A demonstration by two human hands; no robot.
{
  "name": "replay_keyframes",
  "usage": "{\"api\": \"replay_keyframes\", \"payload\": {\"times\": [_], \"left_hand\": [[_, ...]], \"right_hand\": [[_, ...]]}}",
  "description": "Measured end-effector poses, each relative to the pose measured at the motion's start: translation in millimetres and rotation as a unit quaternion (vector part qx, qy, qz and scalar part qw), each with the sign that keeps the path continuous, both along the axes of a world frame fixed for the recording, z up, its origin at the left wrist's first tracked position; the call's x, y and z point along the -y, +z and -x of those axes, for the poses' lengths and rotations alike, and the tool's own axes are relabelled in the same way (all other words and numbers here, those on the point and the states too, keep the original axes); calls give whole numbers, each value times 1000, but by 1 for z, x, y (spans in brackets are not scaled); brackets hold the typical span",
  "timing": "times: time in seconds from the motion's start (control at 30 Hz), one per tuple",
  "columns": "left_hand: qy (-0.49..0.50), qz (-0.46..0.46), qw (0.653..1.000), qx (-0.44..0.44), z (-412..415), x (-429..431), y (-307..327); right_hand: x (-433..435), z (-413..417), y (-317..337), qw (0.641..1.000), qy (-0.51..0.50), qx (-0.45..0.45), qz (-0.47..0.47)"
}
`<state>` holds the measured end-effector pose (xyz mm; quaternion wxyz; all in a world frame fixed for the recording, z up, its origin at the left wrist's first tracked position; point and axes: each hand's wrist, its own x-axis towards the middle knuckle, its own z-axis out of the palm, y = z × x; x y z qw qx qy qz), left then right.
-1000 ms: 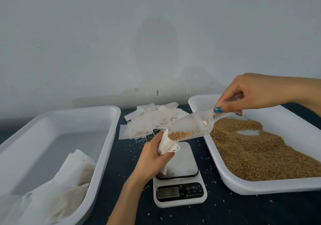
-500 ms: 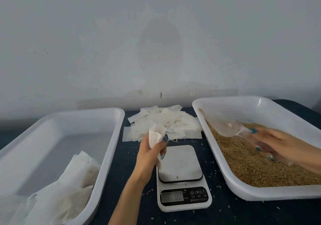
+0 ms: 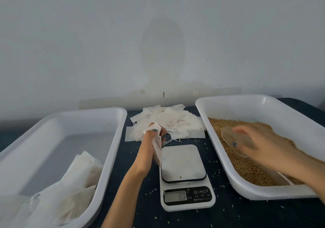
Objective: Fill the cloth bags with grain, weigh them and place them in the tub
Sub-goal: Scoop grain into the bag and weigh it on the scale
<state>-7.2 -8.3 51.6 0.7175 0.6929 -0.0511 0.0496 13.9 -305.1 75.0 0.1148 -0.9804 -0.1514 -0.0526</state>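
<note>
Two tubs frame the head view, and the action sits between them. The left hand (image 3: 151, 139) is up over the dark blue table covering (image 3: 140, 210), fingers curled tight around a small white cloth bag (image 3: 157, 148). The bag hangs crumpled from the fist, just beside the far left corner of the white digital kitchen scale (image 3: 183, 164). One stray grain sits on the scale's platform, and the display looks to read zeros.

Over on the right, the right hand (image 3: 263, 148) is blurred and low in the right white plastic tub (image 3: 228, 101). It grips a clear plastic scoop (image 3: 230, 137), whose bowl lies against the heap of golden-brown grain (image 3: 249, 171). A teal-nailed thumb shows through the plastic.

Behind the scale, a loose pile of flat white cloth bags (image 3: 175, 120) lies on the covering. The left white plastic tub (image 3: 79, 113) holds several more white bags (image 3: 77, 171), heaped in its near corner. Loose grains dot the covering around the scale.
</note>
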Motion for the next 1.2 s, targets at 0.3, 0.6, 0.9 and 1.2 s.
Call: {"api": "replay_keyframes", "payload": {"times": [0.3,0.6,0.9,1.2], "left_hand": [[67,-49,997,3,-15,36,17],[25,-234,970,55,-11,12,-42],[92,-285,951,81,-32,6,-59],[87,-222,970,33,-34,4,-66]], "right_hand": [[-133,18,-20,972,66,3,-227],[-132,-3,-64,955,-19,51,-290],[-118,-13,-93,897,18,47,-439],[-104,-13,-111,879,11,-2,-477]]}}
